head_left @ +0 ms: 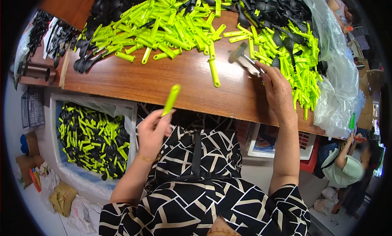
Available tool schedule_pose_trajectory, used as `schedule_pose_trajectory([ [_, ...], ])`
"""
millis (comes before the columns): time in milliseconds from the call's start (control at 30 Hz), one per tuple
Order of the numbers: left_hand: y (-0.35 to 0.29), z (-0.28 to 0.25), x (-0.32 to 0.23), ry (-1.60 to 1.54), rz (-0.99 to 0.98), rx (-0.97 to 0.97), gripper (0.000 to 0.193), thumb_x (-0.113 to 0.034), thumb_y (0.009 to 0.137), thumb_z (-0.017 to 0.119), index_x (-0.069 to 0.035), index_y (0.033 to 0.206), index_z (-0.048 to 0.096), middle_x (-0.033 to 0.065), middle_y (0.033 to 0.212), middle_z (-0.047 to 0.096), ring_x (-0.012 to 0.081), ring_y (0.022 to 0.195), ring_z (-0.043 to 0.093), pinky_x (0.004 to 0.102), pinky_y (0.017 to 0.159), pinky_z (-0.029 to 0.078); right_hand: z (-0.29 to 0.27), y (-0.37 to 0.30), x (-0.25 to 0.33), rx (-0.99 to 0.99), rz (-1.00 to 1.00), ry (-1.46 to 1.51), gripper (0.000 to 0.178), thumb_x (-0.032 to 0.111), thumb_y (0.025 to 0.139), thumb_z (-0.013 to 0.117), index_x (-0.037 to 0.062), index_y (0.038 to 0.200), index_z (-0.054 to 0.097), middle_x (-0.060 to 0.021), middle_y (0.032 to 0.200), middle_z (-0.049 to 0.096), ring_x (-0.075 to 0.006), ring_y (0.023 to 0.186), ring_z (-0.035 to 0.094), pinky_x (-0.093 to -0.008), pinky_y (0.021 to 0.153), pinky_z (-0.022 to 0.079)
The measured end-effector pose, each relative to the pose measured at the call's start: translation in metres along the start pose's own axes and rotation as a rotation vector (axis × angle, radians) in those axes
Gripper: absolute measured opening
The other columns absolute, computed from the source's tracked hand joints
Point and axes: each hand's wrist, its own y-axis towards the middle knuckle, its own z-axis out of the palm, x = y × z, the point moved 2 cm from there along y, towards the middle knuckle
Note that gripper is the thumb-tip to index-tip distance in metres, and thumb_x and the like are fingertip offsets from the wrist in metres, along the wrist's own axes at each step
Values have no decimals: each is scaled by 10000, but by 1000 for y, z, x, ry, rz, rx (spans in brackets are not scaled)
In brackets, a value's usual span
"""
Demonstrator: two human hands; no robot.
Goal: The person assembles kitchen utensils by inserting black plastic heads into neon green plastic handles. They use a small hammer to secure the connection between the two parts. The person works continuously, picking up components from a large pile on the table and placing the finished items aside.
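Observation:
My left hand [152,131] is closed round a lime-green plastic handle [172,98] in front of the table edge. The handle tilts upward, and its lower end is hidden by my fingers. Over the table, my right hand [277,89] grips a hammer [238,52], its metal head pointing to the far left and slightly blurred. Between my hands, a loose lime-green handle [214,72] lies on the wooden tabletop. A big heap of green handles [179,29] covers the far middle, and another green heap [304,78] lies right of the hammer.
Black slotted spoon heads [265,6] pile up along the back. Clear plastic sheeting [332,72] lines the table's right side. Below the table at left stands a white bin [54,134] of green-and-black pieces. A metal cylinder [38,71] sits far left. Another person [347,166] is at the right.

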Motion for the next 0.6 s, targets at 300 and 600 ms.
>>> schedule_pose_trajectory([
  [300, -25, -334, 173, 342, -177, -968, 603, -331, 1031, 680, 48, 1477, 534, 183, 1370, 630, 254, 1191, 622, 372, 1026, 484, -3, 49, -14, -151, -279, -238, 202, 67, 875, 715, 91, 1066, 776, -77, 1077, 732, -295, 1026, 664, -427, 903, 533],
  [600, 56, -129, -38, 750, 591, -707, 512, -120, 1023, 658, -40, 1513, 533, 165, 1641, 391, 297, 1526, 349, 430, 1259, 251, 51, 117, -30, -72, -243, -331, 195, 106, 893, 640, 164, 986, 802, -38, 1025, 743, -263, 1062, 669, -427, 886, 481],
])
